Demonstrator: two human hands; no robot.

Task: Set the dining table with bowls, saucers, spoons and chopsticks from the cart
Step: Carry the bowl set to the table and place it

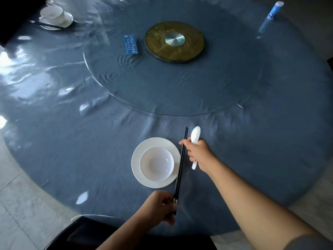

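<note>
At the near edge of the blue-clothed table [72, 150], a white bowl [156, 164] sits in a white saucer [137, 165]. A pair of black chopsticks [181, 163] runs along the saucer's right rim; I cannot tell whether they rest on the cloth. The left hand [158, 206] pinches their near end, while the right hand [198, 154] has its fingers curled round a white spoon [195, 134] and a fingertip touching the chopsticks farther up. Across the table, another cup-like bowl [52, 14] stands on its saucer beyond the brass turntable [174, 41].
</note>
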